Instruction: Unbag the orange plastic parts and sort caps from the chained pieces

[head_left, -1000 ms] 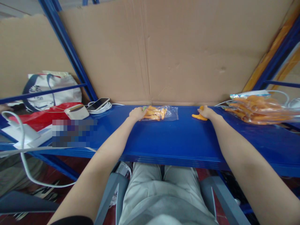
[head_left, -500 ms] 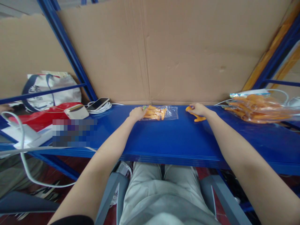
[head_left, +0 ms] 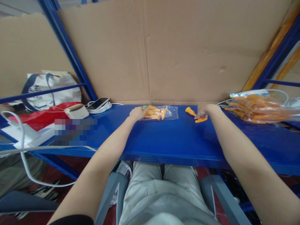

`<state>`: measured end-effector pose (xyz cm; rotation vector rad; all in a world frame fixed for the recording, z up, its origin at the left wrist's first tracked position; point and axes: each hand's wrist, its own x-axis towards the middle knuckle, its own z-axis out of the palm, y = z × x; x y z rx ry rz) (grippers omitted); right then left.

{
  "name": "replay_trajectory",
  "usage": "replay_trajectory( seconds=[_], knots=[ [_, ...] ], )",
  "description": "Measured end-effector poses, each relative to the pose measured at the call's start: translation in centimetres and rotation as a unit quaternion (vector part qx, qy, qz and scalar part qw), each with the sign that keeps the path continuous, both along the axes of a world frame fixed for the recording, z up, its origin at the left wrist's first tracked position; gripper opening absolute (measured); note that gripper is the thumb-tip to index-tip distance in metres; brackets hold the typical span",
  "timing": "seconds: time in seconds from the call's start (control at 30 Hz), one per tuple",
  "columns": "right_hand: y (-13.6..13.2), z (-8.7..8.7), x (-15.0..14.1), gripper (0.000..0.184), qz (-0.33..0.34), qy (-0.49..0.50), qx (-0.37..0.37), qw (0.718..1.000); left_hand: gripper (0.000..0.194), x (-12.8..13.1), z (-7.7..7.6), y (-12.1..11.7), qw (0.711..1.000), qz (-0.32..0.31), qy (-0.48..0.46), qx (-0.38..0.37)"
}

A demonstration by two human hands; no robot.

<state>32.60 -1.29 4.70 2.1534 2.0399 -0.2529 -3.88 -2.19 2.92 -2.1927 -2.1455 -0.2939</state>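
My left hand (head_left: 137, 113) is closed on the left end of a clear plastic bag (head_left: 172, 113) lying on the blue tabletop (head_left: 164, 140). Several orange pieces (head_left: 153, 113) show inside the bag. To its right lies a loose orange piece (head_left: 191, 111), slim with a knobbed upper end and a flared lower end; its exact kind is unclear. My right hand (head_left: 203, 110) bends down over the lower right part of this piece, fingertips closed against it. Some of the fingers are hidden behind the hand.
A large clear bag (head_left: 257, 107) of orange pieces sits at the right. At left are a phone (head_left: 99, 104) on a coiled white cable (head_left: 103, 109), a white device (head_left: 77, 112), a red bag (head_left: 44, 115) and a white tote (head_left: 53, 90). Cardboard (head_left: 187, 53) stands behind.
My right hand has shifted right, from the loose orange piece's upper left end to its lower right part. The left hand and its bag stay in place.
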Motion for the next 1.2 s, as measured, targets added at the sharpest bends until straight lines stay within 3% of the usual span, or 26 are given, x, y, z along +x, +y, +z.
replay_trajectory(
  seconds=[0.17, 0.3, 0.5, 0.67, 0.73, 0.83, 0.93, 1.03, 1.2],
  knots=[
    [0.1, -0.2, -0.4, 0.035, 0.058, -0.033, 0.026, 0.997, 0.054, -0.1, -0.2, 0.2, 1.000, -0.006, -0.001, -0.005],
    [-0.5, -0.4, -1.4, 0.033, 0.058, -0.043, 0.025, 0.997, 0.053, 0.2, 0.0, -0.1, 1.000, 0.000, 0.000, -0.005],
    [-0.9, -1.3, -2.2, 0.035, -0.022, 0.090, 0.046, 0.995, 0.053, 0.4, 0.3, -0.4, 1.000, 0.003, 0.000, -0.015],
    [-1.6, -2.2, -1.2, 0.027, -0.028, 0.220, 0.134, 0.966, 0.052, 0.2, 0.1, -0.1, 1.000, -0.004, -0.009, -0.012],
    [-1.8, -2.3, -1.0, 0.026, -0.018, 0.203, 0.133, 0.970, 0.053, 0.0, 0.0, 0.0, 1.000, -0.008, -0.012, -0.008],
    [-1.9, -2.0, -1.3, 0.029, -0.008, 0.101, 0.114, 0.988, 0.052, -0.1, -0.1, 0.1, 1.000, -0.022, -0.015, -0.006],
    [-2.0, -1.6, -2.1, 0.019, 0.007, 0.028, 0.116, 0.993, 0.050, 0.0, 0.0, 0.0, 0.999, -0.032, -0.014, -0.004],
    [-2.5, -1.4, -3.0, 0.009, 0.017, 0.017, 0.110, 0.994, 0.049, 0.1, 0.1, -0.1, 0.999, -0.031, -0.016, -0.002],
    [-3.5, -0.7, -4.2, 0.013, -0.015, 0.007, 0.126, 0.992, 0.048, 0.1, 0.2, -0.2, 0.999, -0.041, -0.017, -0.006]
  ],
)
